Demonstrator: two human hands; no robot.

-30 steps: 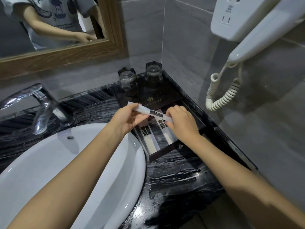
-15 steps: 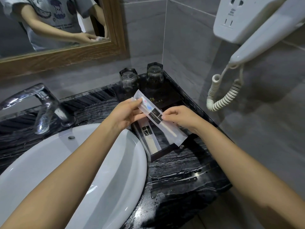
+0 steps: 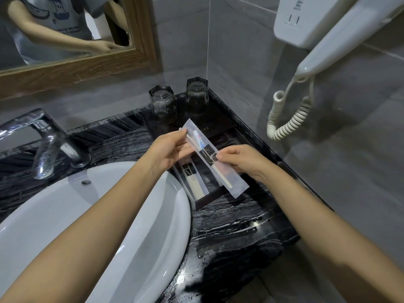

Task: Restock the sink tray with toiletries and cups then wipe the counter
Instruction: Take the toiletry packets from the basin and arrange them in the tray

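Observation:
A clear toothbrush packet [image 3: 227, 180] with a dark label hangs slantwise over the black tray [image 3: 211, 201]. My left hand [image 3: 168, 153] pinches its upper end, and my right hand [image 3: 242, 161] pinches it at the label. Below them, a white packet [image 3: 194, 180] with a dark label lies in the tray's left slot. Two glass cups [image 3: 162, 106] [image 3: 196, 95] stand upside down on the tray's far part.
A white basin [image 3: 122, 226] fills the left, with a chrome tap [image 3: 46, 138] behind it. The black marble counter [image 3: 236, 232] is wet in front of the tray. A wall hairdryer [image 3: 328, 40] with a coiled cord [image 3: 288, 119] hangs at the right. A wood-framed mirror [image 3: 72, 68] is above.
The packet, held flat and crosswise over the tray a second ago, has turned to a steep slant with its broad face toward me. Both hands keep their hold.

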